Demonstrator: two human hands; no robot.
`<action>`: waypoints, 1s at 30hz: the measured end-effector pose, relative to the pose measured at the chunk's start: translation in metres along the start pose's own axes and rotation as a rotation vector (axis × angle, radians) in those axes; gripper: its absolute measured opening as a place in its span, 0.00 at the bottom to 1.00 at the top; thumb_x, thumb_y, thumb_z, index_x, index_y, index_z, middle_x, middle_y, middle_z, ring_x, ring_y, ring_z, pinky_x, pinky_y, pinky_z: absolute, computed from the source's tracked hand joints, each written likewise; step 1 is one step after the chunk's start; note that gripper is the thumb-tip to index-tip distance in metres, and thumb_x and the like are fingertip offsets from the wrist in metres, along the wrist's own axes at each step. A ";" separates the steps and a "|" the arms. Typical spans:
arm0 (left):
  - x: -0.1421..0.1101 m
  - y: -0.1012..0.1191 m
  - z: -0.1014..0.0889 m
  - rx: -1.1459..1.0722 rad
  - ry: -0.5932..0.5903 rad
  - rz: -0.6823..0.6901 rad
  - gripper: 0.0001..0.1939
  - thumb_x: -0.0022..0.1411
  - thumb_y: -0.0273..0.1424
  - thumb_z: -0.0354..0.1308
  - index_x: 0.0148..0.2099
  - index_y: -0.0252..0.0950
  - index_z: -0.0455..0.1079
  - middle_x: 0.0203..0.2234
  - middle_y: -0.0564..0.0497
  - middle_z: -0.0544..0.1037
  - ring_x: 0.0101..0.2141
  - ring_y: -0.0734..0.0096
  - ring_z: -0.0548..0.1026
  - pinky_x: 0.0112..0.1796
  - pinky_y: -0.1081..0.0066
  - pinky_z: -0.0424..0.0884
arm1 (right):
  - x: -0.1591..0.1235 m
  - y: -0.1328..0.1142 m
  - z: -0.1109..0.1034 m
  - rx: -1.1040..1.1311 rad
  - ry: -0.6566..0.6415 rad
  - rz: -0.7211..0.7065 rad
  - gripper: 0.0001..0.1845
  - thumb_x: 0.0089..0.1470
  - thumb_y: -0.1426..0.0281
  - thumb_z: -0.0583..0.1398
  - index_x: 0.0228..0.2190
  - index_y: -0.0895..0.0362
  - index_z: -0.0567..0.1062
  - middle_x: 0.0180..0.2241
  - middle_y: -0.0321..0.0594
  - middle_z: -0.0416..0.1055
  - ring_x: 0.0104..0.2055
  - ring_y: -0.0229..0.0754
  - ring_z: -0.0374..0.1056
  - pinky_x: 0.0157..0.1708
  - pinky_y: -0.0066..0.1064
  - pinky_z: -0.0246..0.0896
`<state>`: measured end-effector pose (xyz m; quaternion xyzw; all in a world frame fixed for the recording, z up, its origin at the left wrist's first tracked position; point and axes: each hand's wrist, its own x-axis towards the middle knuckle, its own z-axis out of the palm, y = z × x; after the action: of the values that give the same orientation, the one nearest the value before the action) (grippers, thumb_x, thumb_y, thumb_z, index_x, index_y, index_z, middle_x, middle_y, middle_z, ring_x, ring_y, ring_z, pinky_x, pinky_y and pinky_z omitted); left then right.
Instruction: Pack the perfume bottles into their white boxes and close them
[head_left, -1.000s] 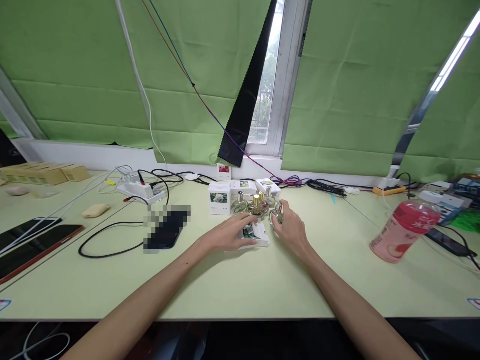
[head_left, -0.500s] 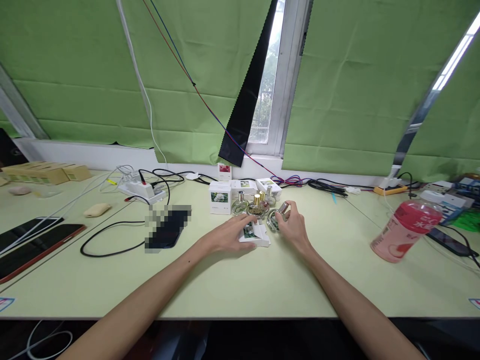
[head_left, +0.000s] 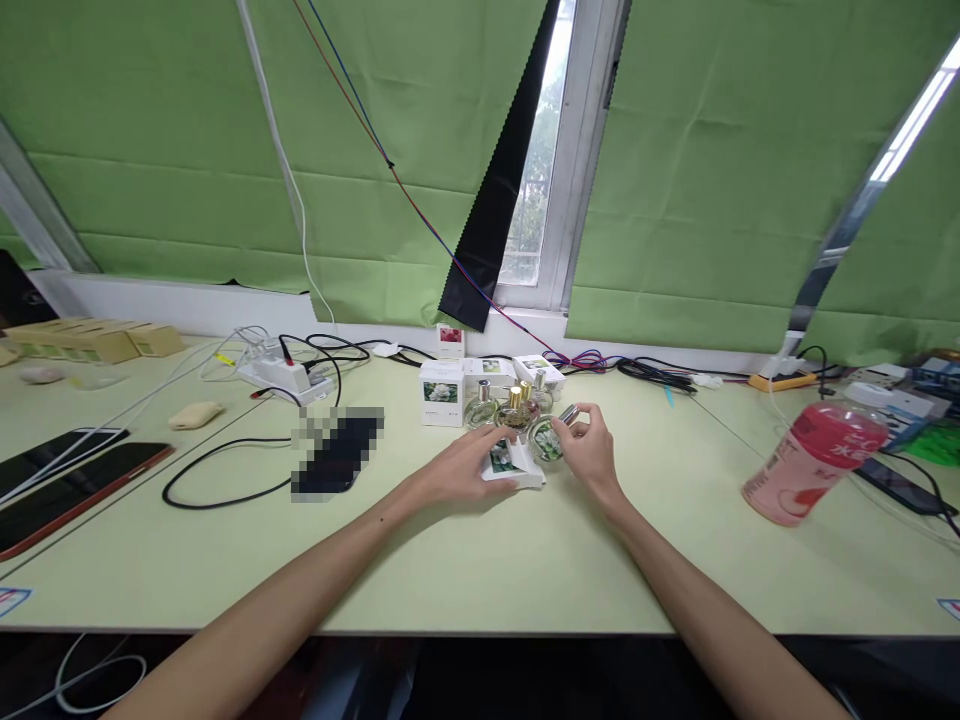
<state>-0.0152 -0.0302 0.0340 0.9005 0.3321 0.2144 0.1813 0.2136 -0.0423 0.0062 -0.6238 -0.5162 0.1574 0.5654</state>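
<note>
My left hand (head_left: 465,466) grips a small white perfume box (head_left: 525,475) with a flower picture, lying on its side on the table. Its open end faces right. Between the fingers and thumb of my right hand (head_left: 591,455) is a round glass perfume bottle (head_left: 546,440), tilted, held near its silver cap. The bottle's base points at the box and sits close to its open end. Just behind stand several more perfume bottles (head_left: 514,410) with gold or silver caps. An upright white box (head_left: 442,395) with a flower picture stands left of them.
More white boxes (head_left: 489,372) lie behind the bottles. A pink drink bottle (head_left: 814,465) stands at right. Left are a blurred-out phone (head_left: 341,455), a power strip (head_left: 289,378) with cables, a cream case (head_left: 195,415) and another phone (head_left: 82,495). The table's front edge (head_left: 480,632) is near me.
The perfume bottle in my right hand has shifted slightly left and turned toward the box's open end. My left hand still holds the box, its open end slightly further right.
</note>
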 end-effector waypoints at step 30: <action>0.007 -0.004 0.014 -0.066 0.165 -0.065 0.34 0.54 0.47 0.67 0.60 0.42 0.68 0.56 0.47 0.76 0.54 0.51 0.75 0.53 0.58 0.71 | 0.001 0.005 0.011 0.425 -0.152 0.386 0.26 0.43 0.59 0.69 0.39 0.51 0.63 0.12 0.21 0.62 0.11 0.34 0.53 0.08 0.23 0.43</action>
<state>-0.0054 -0.0255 0.0219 0.8620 0.3678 0.2928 0.1895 0.2074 -0.0346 -0.0009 -0.5645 -0.3843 0.4126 0.6028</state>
